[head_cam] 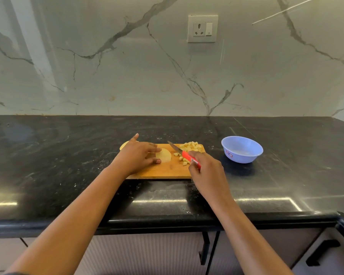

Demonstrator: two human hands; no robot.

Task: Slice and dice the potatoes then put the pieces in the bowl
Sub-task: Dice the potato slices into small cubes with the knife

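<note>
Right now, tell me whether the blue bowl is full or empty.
Empty. The blue bowl shows only its bare pale inside; the diced potato pieces lie heaped on the cutting board, apart from it.

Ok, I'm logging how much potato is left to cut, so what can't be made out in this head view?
Head view, all three:
1. The potato piece at the cutting board's far left corner is mostly hidden by the left hand, so its size is unclear.
2. The rear of the knife handle is covered by the right hand.
3. The sticker on the bowl is too small to read.
</note>
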